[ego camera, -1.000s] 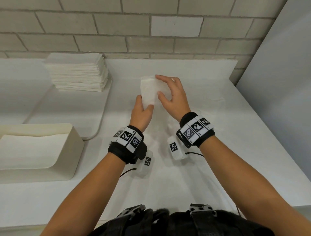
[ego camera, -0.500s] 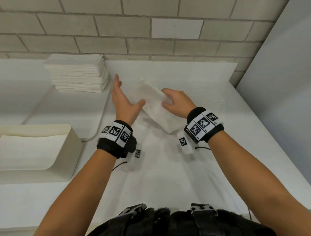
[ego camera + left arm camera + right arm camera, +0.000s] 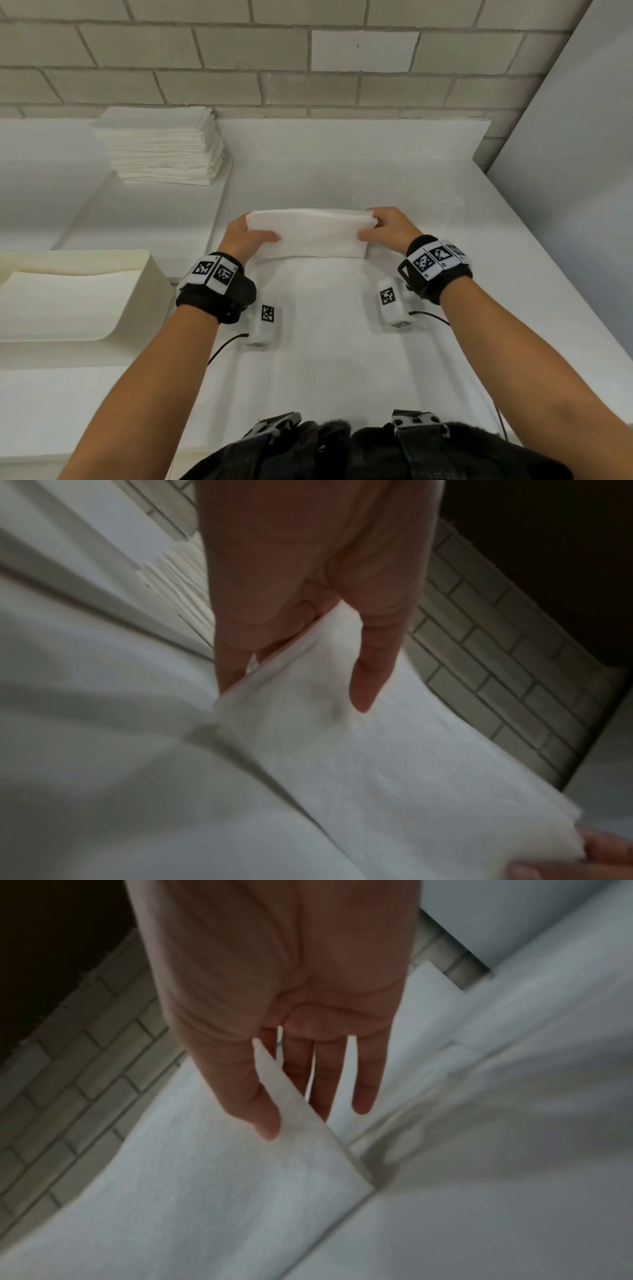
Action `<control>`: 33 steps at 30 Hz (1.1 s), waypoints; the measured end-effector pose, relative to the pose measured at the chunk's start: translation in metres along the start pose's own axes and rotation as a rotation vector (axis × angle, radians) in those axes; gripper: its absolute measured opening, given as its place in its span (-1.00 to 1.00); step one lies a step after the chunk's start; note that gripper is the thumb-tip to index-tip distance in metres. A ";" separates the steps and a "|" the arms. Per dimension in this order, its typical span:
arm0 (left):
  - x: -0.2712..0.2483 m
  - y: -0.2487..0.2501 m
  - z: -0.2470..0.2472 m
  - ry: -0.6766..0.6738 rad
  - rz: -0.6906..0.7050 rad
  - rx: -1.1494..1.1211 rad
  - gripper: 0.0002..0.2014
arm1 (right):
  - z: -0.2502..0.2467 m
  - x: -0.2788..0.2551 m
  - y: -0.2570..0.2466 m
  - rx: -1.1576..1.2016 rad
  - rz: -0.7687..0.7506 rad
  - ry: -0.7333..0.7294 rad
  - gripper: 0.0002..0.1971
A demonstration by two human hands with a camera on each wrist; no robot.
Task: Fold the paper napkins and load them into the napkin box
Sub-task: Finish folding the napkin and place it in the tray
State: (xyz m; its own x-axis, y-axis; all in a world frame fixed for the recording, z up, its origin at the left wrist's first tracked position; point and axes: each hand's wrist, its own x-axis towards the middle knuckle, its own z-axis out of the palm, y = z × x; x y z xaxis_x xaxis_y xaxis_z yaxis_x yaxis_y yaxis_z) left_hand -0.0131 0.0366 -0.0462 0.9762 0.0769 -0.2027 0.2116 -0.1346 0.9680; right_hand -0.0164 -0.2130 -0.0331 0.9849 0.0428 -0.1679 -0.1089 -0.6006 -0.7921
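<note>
A white paper napkin (image 3: 315,233) is stretched out wide just above the white table (image 3: 342,359), folded into a long strip. My left hand (image 3: 248,236) pinches its left end, thumb on top and fingers behind. My right hand (image 3: 383,228) pinches the right end the same way. In the left wrist view the thumb (image 3: 373,669) lies on the napkin (image 3: 394,764). The right wrist view shows the thumb (image 3: 253,1104) on the napkin (image 3: 205,1191) with fingers behind it. The cream napkin box (image 3: 150,284) stands at the left with napkins inside.
A tall stack of unfolded white napkins (image 3: 164,147) sits on a white tray (image 3: 137,226) at the back left. A brick wall (image 3: 308,61) runs behind the table, and a grey panel (image 3: 575,171) closes off the right side.
The napkin was held upright between both hands, then the left hand let go. Now both hands hold its ends and it lies spread sideways, nearer to me.
</note>
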 end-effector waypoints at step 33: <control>-0.030 0.103 -0.166 0.205 0.039 0.502 -0.72 | 0.046 -0.011 -0.181 0.349 -0.345 -0.101 -0.68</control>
State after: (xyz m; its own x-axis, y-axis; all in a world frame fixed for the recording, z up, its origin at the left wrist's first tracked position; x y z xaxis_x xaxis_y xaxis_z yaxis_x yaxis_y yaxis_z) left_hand -0.0285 0.1848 0.0837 0.9653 0.2464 -0.0867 0.2208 -0.5924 0.7748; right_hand -0.0142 -0.0679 0.0850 0.9553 0.2795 0.0961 0.1651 -0.2352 -0.9578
